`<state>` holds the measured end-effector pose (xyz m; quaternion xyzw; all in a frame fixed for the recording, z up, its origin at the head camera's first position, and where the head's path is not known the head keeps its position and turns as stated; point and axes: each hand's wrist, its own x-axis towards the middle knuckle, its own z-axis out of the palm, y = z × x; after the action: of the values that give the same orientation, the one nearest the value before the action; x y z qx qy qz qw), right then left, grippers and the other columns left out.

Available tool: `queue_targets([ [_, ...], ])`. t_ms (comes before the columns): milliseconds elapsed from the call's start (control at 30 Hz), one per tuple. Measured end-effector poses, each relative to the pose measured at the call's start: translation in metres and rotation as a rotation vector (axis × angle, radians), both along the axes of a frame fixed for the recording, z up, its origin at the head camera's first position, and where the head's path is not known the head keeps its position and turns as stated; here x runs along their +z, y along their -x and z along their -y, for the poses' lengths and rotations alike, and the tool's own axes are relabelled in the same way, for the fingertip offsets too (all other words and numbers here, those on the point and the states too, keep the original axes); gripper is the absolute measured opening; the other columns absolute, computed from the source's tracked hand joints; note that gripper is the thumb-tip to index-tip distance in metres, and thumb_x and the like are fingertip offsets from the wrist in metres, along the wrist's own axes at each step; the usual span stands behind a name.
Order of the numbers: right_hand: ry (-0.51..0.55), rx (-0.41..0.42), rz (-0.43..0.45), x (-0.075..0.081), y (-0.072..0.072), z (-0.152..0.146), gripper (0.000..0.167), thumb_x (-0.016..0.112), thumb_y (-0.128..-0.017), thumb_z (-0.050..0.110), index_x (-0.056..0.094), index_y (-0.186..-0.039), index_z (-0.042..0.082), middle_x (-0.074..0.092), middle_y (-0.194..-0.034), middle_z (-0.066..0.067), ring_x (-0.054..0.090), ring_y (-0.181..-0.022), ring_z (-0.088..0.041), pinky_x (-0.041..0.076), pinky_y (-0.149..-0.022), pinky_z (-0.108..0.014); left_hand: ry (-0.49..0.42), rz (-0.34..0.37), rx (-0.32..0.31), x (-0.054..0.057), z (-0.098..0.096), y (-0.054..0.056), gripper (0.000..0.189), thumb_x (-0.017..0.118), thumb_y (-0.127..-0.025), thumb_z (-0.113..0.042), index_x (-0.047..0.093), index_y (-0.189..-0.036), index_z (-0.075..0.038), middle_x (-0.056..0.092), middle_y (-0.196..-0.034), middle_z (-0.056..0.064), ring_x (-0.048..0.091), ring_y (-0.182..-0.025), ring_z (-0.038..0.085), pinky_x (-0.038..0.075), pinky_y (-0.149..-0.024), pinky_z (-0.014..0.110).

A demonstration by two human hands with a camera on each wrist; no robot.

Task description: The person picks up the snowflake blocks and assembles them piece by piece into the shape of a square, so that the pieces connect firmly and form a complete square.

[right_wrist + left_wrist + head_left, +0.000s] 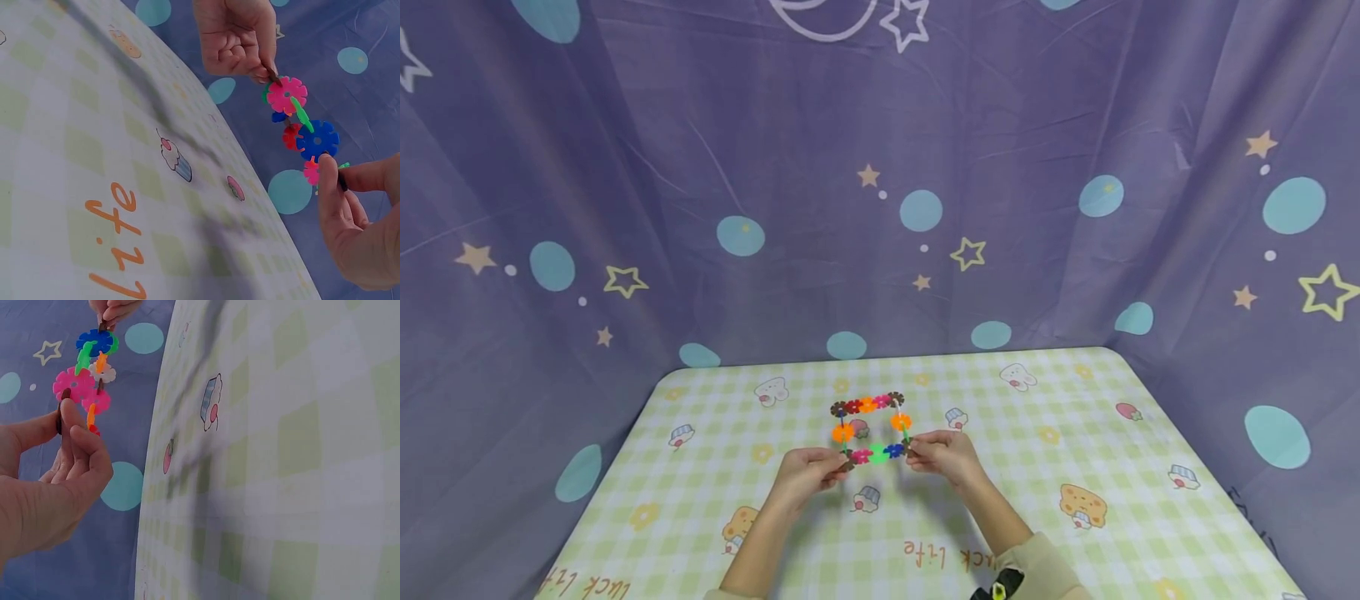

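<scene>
Both hands hold up a rectangular frame of interlocking snowflake discs (868,405), joined edge to edge in several colours. My left hand (808,477) pinches the brown disc at its near left corner between thumb and fingers. At the near right corner, my right hand (949,455) pinches another brown disc. Along the near side run a pink disc (74,384), a green one (301,114) and a blue one (317,140). Orange discs (901,422) sit midway along the two short sides. The frame is raised above the table in the wrist views.
A table with a green-and-white checked cloth (820,550) printed with cupcakes and strawberries lies below the hands. Behind it hangs a purple curtain (820,125) with stars and blue dots. A dark band with a yellow detail (997,590) shows by the right sleeve (1037,571).
</scene>
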<state>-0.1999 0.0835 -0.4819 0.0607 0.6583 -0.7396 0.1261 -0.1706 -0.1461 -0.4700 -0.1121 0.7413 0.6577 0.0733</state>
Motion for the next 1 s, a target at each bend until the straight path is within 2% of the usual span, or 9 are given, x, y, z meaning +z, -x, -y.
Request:
queue_targets([
  [133,-0.032,-0.029,0.007,-0.002,-0.003,0.0,0.022,0.066,-0.086,-0.001,0.062,-0.102,-0.015,0.073,-0.073,-0.01,0.069,-0.058,-0.012,0.059,-0.061,-0.026,0.042,-0.031,0.015,-0.001,-0.004,-0.001,0.024,0.068,-0.086,-0.009,0.067,-0.102,0.01,0.075,-0.081,0.013,0.069,-0.065,0.011,0.058,-0.066,0.026],
  [333,-0.077,-0.084,-0.007,-0.007,-0.01,0.001,0.018,0.065,-0.084,-0.006,0.062,-0.098,-0.016,0.073,-0.078,-0.017,0.069,-0.057,-0.015,0.06,-0.061,-0.031,0.16,-0.093,0.001,-0.004,-0.012,-0.003,0.021,0.069,-0.085,-0.005,0.068,-0.099,0.011,0.074,-0.085,0.02,0.07,-0.063,0.013,0.06,-0.066,0.033],
  [500,-0.077,-0.101,0.007,-0.015,-0.015,-0.003,0.018,0.066,-0.084,-0.006,0.062,-0.098,-0.015,0.074,-0.078,-0.016,0.07,-0.058,-0.016,0.061,-0.064,-0.033,0.183,-0.132,-0.002,-0.01,-0.017,-0.004,0.018,0.07,-0.084,-0.004,0.069,-0.095,0.01,0.074,-0.082,0.02,0.071,-0.061,0.017,0.06,-0.065,0.036],
  [600,-0.09,-0.086,0.019,-0.02,-0.017,-0.007,0.019,0.066,-0.084,-0.004,0.063,-0.099,-0.014,0.074,-0.076,-0.013,0.071,-0.06,-0.016,0.061,-0.066,-0.035,0.186,-0.127,-0.008,-0.014,-0.019,-0.005,0.018,0.07,-0.084,-0.005,0.069,-0.095,0.01,0.074,-0.082,0.019,0.072,-0.062,0.019,0.06,-0.067,0.038],
  [800,-0.181,-0.083,0.028,-0.029,-0.017,-0.012,0.018,0.071,-0.082,0.001,0.067,-0.095,-0.011,0.074,-0.076,-0.01,0.07,-0.062,-0.016,0.06,-0.063,-0.031,0.181,-0.109,-0.047,-0.027,-0.021,-0.002,0.02,0.069,-0.083,-0.003,0.067,-0.096,0.013,0.073,-0.084,0.023,0.072,-0.064,0.021,0.06,-0.066,0.033],
  [900,-0.255,-0.099,0.018,-0.034,-0.017,-0.013,0.017,0.074,-0.079,0.001,0.069,-0.091,-0.009,0.074,-0.076,-0.01,0.068,-0.06,-0.015,0.059,-0.06,-0.029,0.184,-0.124,-0.058,-0.034,-0.022,0.0,0.02,0.07,-0.082,-0.001,0.068,-0.095,0.014,0.073,-0.083,0.025,0.073,-0.063,0.023,0.06,-0.063,0.031],
  [1000,-0.308,-0.103,0.007,-0.039,-0.017,-0.014,0.016,0.075,-0.078,0.0,0.069,-0.09,-0.009,0.074,-0.076,-0.013,0.067,-0.057,-0.013,0.058,-0.058,-0.028,0.247,-0.147,-0.062,-0.04,-0.024,0.0,0.017,0.071,-0.082,-0.002,0.071,-0.092,0.012,0.073,-0.079,0.022,0.072,-0.061,0.023,0.059,-0.06,0.028],
])
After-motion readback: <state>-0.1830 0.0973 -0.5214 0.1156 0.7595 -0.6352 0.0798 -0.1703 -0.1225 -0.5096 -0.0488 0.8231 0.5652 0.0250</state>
